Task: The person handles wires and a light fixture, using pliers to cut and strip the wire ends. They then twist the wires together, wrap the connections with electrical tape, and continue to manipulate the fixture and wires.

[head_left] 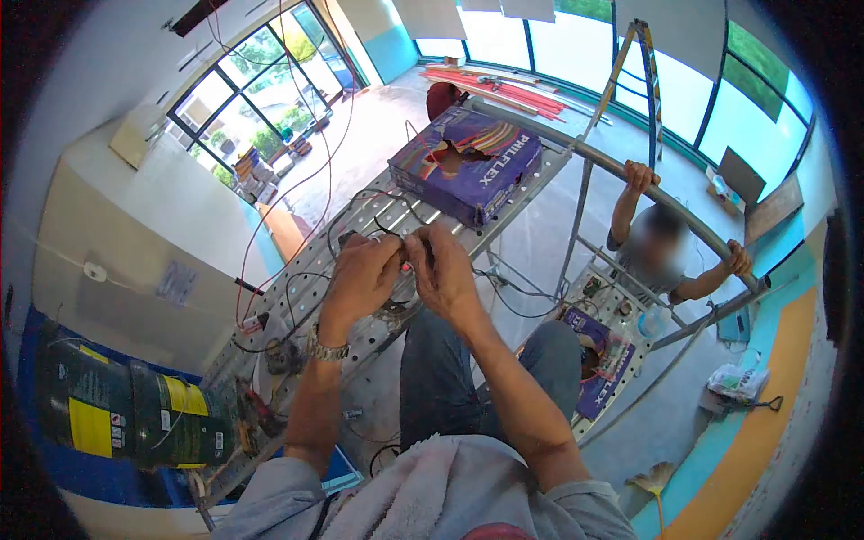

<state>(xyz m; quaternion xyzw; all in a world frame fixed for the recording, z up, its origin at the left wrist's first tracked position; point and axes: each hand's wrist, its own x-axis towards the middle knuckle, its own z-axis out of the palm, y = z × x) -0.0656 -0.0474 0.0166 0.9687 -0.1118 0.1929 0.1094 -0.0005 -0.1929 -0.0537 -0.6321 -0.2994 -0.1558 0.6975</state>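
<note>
Above the perforated platform (362, 214), black wire (383, 226) is pinched at twelve o'clock by the left hand (364, 277) and right hand (443, 274), and could be tugged loose if nearby loops (515, 286) were snagged.

The person wears a grey shirt (589, 513) with short, loose sleeves that leave the forearms and hands (441, 270) bare. A paler, rough-textured grey cloth (441, 490) lies bunched over the chest, with a narrow dark strap (324, 515) beside it on the left. The trousers (434, 382) are dark blue-grey. A metal-link watch (328, 348) circles the left wrist.
</note>
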